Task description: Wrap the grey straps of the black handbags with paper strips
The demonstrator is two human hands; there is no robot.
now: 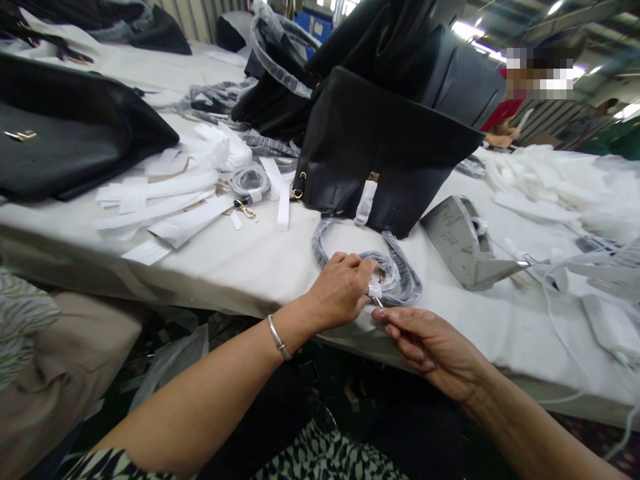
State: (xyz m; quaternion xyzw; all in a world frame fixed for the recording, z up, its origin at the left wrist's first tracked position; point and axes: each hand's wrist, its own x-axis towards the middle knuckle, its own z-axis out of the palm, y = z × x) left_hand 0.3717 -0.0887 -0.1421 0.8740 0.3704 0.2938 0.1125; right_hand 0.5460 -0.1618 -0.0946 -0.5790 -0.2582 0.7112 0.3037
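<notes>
Strap, wrapped in grey film, is lying coiled on the table just in front of the bag. Left hand is curling shut over the coil's near end, on the bag's near side. Right hand, nearer than the left, is pinching a white tab at the strap with fingers drawn together. Judging: the wrap is being taped shut. Next move is calling for a steady coil and the tab pressed flat. Dispenser is sitting right of the bag.
</notes>
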